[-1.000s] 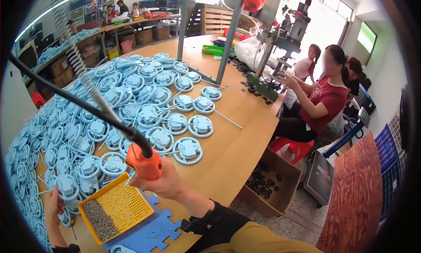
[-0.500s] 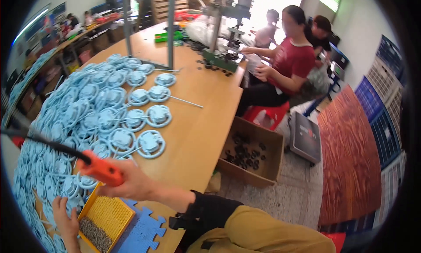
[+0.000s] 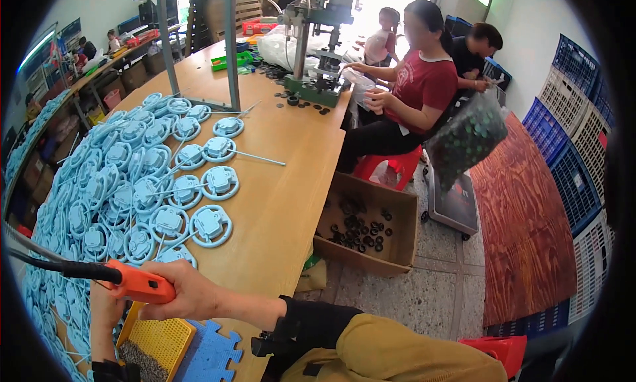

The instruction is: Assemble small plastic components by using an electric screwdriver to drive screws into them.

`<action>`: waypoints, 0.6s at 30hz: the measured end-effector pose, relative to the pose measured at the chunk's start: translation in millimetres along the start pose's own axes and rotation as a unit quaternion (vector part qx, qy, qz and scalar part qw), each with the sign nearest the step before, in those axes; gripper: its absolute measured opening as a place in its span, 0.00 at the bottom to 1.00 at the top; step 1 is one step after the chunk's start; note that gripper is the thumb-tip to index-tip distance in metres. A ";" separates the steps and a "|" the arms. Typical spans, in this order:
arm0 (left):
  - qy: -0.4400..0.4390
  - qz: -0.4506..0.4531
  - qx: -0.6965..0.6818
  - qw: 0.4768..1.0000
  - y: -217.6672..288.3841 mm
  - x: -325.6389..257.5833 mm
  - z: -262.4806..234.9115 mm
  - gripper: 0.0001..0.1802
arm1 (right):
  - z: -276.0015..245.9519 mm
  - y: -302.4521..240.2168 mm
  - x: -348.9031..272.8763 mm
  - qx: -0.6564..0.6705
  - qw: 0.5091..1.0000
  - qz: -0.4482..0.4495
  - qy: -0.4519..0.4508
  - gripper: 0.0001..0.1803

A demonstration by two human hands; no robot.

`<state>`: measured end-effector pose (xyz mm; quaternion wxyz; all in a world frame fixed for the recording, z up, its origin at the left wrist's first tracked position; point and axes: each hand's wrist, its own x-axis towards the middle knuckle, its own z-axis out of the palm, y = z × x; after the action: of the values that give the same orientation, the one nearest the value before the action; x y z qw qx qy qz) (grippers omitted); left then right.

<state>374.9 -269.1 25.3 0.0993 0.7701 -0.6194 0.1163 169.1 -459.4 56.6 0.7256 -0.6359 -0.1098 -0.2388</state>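
Note:
My right hand (image 3: 192, 292) grips an orange powered screwdriver (image 3: 140, 286) whose black cable runs off to the left. It hovers over the wooden table's (image 3: 278, 203) near edge. My left hand (image 3: 103, 309) rises just behind the tool, with its fingers hidden. Under both hands lies a yellow mesh tray (image 3: 159, 342) holding small dark screws, and it rests on a blue foam mat (image 3: 212, 355). Several light blue round plastic parts cover the table's left side. The nearest of them (image 3: 211, 224) lies just beyond the tool.
A cardboard box (image 3: 397, 249) of black round parts stands on the floor beside the table. Seated people work at a press machine (image 3: 318, 44) at the far end; one holds up a bag (image 3: 464, 140) of dark parts. Blue crates (image 3: 563, 117) line the right wall.
The view has swung right and down. My right hand with the orange tool sits lower and nearer the table's edge. A person at the far end now lifts a bag of dark parts.

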 end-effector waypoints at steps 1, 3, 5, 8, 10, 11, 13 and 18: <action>0.000 -0.004 0.002 1.000 -0.4 -0.4 1.2 0.22 | 0.4 -1.1 -2.2 -0.014 1.000 0.003 -0.002 0.21; 0.041 -0.085 -0.046 0.994 -1.9 -8.4 1.0 0.16 | 3.3 0.6 -5.7 -0.022 1.000 0.009 -0.011 0.21; 0.044 -0.019 0.029 0.998 -9.4 -12.4 -13.8 0.13 | 5.7 7.8 -7.4 -0.027 1.000 -0.009 -0.003 0.20; 0.045 -0.010 0.209 0.977 -10.7 -17.9 -50.2 0.17 | 3.4 -0.6 -7.0 0.012 0.999 0.022 -0.020 0.25; 0.058 -0.031 0.207 0.976 0.3 -18.5 -77.9 0.21 | -1.7 10.7 -8.7 0.018 0.998 0.060 -0.011 0.29; 0.073 -0.022 0.203 0.976 17.4 -14.4 -97.9 0.20 | -7.7 17.4 -13.2 0.021 0.998 0.058 0.000 0.27; 0.084 -0.039 0.249 0.964 48.4 -27.5 -131.1 0.20 | -14.8 21.7 -14.2 0.048 0.995 0.084 0.009 0.23; 0.030 -0.168 0.245 0.954 121.7 -99.3 -175.2 0.17 | 7.5 38.2 8.3 0.110 0.992 0.029 -0.049 0.18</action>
<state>225.7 -150.6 163.4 -0.0560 0.8597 -0.4306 0.2688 195.9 -450.8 28.4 0.7914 -0.5661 -0.1528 -0.1728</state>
